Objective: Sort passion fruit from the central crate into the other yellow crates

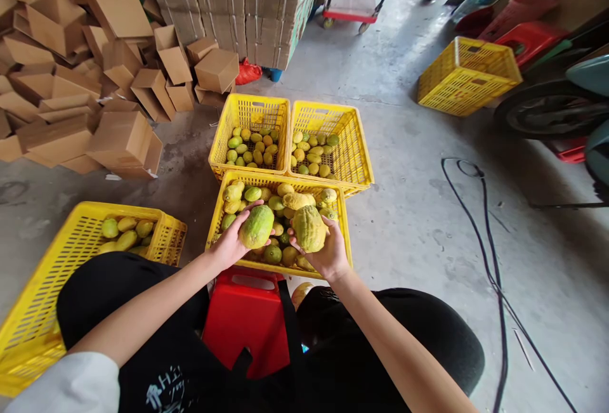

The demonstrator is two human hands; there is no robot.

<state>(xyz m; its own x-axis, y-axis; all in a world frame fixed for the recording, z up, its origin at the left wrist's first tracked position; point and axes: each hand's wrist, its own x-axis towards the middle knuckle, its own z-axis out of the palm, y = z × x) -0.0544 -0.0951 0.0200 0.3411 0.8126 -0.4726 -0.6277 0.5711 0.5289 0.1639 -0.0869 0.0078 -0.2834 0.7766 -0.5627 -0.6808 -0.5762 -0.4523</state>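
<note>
Head view: use the front crate as reference, the yellow one under your hands with loose fruit in it. Far left of it, cardboard boxes lie piled on the floor. Nearer, front-left of it, the left crate has more fruit at its far end. Your left hand is grasping a green fruit above the left-middle of the front crate, palm and fingers around its side. Red stool sits on the near side of the crate; two more part-filled crates, rear-left and rear-right, stand just behind it. Your right hand is grasping a ridged fruit above the right-middle of the crate, fingertips showing on its left side. Can't tell how far the fingers reach under either one. Handling, my read: moderate weight, firm, rind stiff but bruisable if dropped. Smooth patches could slip; ridges should give grip. Best hold is round the widest part, palm underneath, light even squeeze, no fingertip digging. Right of the crate, black cable runs along the floor; farther off, back-right, another yellow crate.
</note>
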